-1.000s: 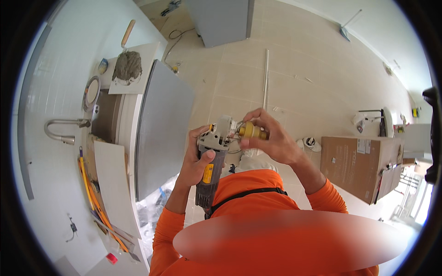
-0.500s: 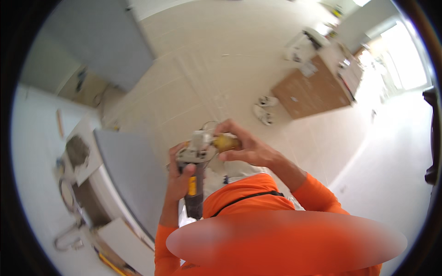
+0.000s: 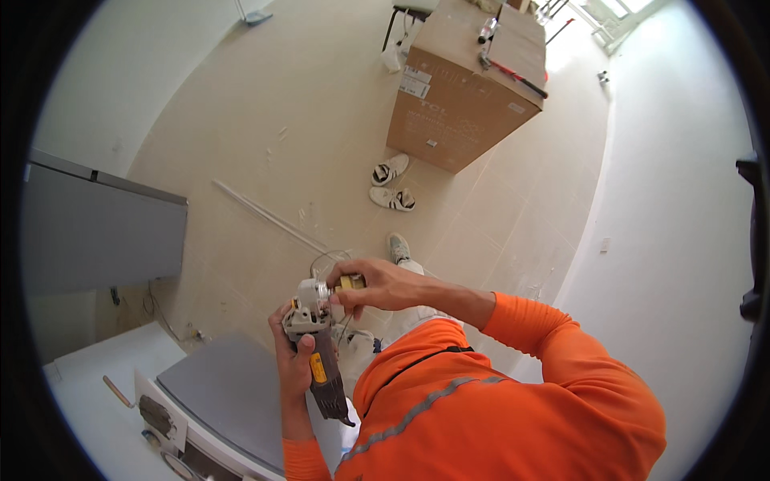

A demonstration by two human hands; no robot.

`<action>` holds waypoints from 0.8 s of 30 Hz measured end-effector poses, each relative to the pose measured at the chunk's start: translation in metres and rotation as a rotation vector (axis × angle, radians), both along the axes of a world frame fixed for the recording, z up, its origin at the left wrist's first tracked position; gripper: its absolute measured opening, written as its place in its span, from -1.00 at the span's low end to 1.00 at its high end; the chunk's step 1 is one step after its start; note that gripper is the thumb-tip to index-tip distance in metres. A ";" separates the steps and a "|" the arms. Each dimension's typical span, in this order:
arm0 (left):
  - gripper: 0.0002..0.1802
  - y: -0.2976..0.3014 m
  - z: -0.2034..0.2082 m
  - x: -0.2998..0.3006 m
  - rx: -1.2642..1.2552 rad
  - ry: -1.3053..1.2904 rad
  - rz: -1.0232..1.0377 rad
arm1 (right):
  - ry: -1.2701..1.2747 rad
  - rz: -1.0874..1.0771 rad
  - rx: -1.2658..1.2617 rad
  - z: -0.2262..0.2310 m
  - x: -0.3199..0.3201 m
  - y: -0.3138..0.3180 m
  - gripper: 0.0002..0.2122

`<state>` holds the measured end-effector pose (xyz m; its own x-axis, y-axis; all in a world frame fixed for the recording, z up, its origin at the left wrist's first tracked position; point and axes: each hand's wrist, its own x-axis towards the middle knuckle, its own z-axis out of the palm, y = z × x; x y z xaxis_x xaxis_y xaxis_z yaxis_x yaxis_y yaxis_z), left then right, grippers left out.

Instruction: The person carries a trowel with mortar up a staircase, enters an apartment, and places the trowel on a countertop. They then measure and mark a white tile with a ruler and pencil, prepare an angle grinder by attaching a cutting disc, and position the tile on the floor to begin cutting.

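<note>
My left hand [image 3: 294, 349] is wrapped around an angle grinder [image 3: 322, 377], its dark body hanging down toward my waist and its pale metal head [image 3: 308, 314] pointing up. A yellow-brown cylindrical piece [image 3: 351, 284] sits beside the spindle side of the grinder head. The fingers of my right hand [image 3: 377, 284] close around that piece. Whether it is screwed onto the spindle I cannot tell, because my fingers hide part of it. Behind the head, a thin cable [image 3: 325, 260] loops out.
A large cardboard box [image 3: 449, 120] carries a red-handled hammer [image 3: 513, 76]. White shoes [image 3: 391, 186] lie before it, and a long pale strip [image 3: 269, 212] rests on the tiled floor. Grey panels [image 3: 104, 228] stand left; a cabinet with a grey top [image 3: 233, 393] is beside me.
The view has swung to the right, bringing the box nearer the middle. Both hands keep hold of the grinder and the yellow-brown piece.
</note>
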<state>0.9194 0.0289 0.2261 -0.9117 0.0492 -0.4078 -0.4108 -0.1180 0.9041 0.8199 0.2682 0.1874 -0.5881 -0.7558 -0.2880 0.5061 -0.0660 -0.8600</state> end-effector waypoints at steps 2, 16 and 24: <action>-0.02 0.065 -0.037 -0.060 -0.024 -0.065 -0.046 | 0.436 -0.202 0.108 -0.032 -0.055 0.072 -0.46; -0.10 0.210 -0.021 -0.192 0.074 -0.119 -0.008 | -0.346 -0.163 -0.106 -0.011 -0.187 0.220 -0.64; -0.14 0.218 -0.009 -0.190 0.139 -0.124 0.017 | 0.933 -0.101 0.260 0.001 -0.191 0.226 -0.61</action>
<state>0.7294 0.2470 0.2166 -0.8560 0.0979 -0.5076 -0.5150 -0.2460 0.8211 0.6289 0.4942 0.1882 -0.7232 -0.6678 0.1761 -0.3837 0.1765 -0.9064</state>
